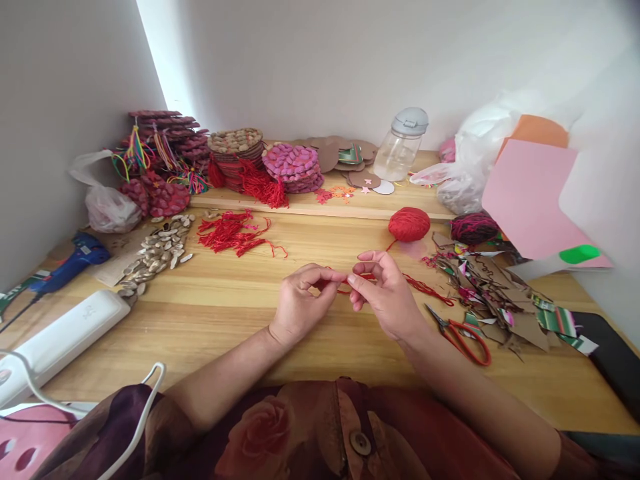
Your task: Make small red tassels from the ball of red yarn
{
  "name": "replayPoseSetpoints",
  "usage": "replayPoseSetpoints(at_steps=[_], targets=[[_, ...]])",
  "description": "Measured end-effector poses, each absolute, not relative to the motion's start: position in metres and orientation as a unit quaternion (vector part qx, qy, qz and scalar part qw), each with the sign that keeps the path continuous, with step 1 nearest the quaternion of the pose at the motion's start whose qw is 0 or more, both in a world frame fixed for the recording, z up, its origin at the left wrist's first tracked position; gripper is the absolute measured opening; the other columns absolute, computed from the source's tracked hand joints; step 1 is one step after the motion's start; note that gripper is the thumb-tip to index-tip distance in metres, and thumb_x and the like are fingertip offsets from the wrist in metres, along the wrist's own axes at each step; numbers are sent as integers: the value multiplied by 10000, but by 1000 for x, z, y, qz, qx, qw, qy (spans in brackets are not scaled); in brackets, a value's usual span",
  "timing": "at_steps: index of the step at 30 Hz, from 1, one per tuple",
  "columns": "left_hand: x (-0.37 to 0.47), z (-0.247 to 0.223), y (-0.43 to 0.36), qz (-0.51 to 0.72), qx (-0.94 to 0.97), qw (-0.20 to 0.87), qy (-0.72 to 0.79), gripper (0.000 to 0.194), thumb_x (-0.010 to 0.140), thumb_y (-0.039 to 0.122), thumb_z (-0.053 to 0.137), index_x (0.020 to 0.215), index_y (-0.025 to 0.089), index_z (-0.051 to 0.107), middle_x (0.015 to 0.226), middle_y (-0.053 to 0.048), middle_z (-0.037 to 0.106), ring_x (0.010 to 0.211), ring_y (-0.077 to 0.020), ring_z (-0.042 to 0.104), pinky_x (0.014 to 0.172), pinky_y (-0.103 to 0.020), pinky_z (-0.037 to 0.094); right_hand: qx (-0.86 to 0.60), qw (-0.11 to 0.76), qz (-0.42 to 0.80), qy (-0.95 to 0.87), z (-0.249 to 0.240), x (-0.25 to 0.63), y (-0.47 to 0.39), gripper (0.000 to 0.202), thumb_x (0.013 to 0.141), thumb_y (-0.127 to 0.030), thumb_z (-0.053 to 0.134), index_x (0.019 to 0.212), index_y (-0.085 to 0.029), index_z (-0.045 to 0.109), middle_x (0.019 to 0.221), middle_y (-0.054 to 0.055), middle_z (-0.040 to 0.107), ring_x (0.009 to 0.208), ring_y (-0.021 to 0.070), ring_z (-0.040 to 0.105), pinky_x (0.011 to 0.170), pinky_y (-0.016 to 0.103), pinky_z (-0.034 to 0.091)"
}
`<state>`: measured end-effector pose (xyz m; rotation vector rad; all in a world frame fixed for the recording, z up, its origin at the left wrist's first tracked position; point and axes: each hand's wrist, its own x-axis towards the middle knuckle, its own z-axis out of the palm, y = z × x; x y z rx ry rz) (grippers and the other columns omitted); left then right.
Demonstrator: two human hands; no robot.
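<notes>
My left hand point(306, 299) and my right hand point(383, 297) meet fingertip to fingertip above the table, each pinching red yarn. Strands of the red yarn point(429, 288) trail out behind my right hand and lie on the wood. Beyond that hand sits a red ball of yarn point(409, 225). Scissors with orange-red handles point(460, 335) rest to the right of my right wrist, blades pointing away and to the left. Farther off on the left lies a heap of red tassels point(235, 233). My fingers partly hide the bit of yarn between them.
Shells point(163, 248), a blue glue gun point(75, 263) and a white power strip point(65, 343) occupy the left. Stacked round coasters point(293, 163) and a water bottle point(400, 143) stand on the back ledge. Cardboard scraps point(510, 300) and a black phone point(613, 360) lie right.
</notes>
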<state>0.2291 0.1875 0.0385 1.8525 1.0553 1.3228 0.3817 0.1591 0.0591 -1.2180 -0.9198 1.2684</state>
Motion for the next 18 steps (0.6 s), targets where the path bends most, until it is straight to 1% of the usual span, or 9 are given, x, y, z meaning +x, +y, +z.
replayPoseSetpoints(at_steps=[2, 4, 8, 10, 12, 16, 18], targets=[[229, 38, 187, 499, 700, 314, 404, 126, 777, 101, 634, 802, 177, 732, 743, -15, 711, 630, -94, 631, 627, -204, 511, -517, 542, 505, -429, 59, 382, 159, 346, 762, -252, 707, 1009, -241, 465, 946, -42, 507, 501, 65, 605, 420, 224, 507], [229, 36, 187, 496, 691, 329, 410, 119, 782, 117, 631, 801, 178, 731, 749, -17, 709, 634, -97, 633, 630, -208, 512, -522, 540, 488, -444, 59, 381, 158, 333, 777, -254, 687, 1023, -244, 463, 991, -28, 500, 512, 62, 612, 431, 229, 521], [229, 33, 187, 494, 638, 407, 428, 96, 802, 163, 630, 830, 174, 721, 811, -33, 719, 686, -120, 660, 652, -230, 531, -526, 544, 448, -476, 61, 374, 154, 378, 800, -259, 662, 1120, -270, 461, 1235, 44, 479, 569, 59, 633, 487, 242, 556], [229, 34, 188, 499, 618, 426, 433, 82, 798, 166, 636, 825, 167, 714, 812, -35, 717, 693, -124, 664, 653, -234, 535, -526, 542, 425, -499, 61, 371, 151, 389, 809, -252, 655, 1149, -279, 467, 1281, 57, 463, 602, 65, 640, 511, 242, 561], [229, 35, 188, 506, 627, 406, 431, 74, 789, 153, 642, 809, 165, 712, 784, -29, 707, 677, -119, 655, 643, -229, 531, -530, 532, 419, -511, 61, 369, 150, 365, 815, -251, 650, 1141, -270, 485, 1194, 43, 503, 599, 70, 630, 506, 238, 552], [228, 38, 188, 520, 687, 314, 400, 108, 781, 108, 637, 793, 180, 717, 749, -10, 694, 652, -101, 626, 632, -218, 512, -537, 491, 457, -512, 59, 370, 152, 225, 845, -268, 612, 1048, -213, 532, 860, -5, 584, 548, 85, 592, 471, 228, 518], [227, 38, 189, 521, 709, 283, 381, 146, 775, 76, 632, 800, 191, 720, 746, -1, 693, 644, -95, 614, 632, -217, 506, -538, 477, 475, -507, 60, 372, 154, 177, 850, -278, 603, 998, -191, 559, 810, 0, 615, 554, 91, 588, 477, 228, 514]])
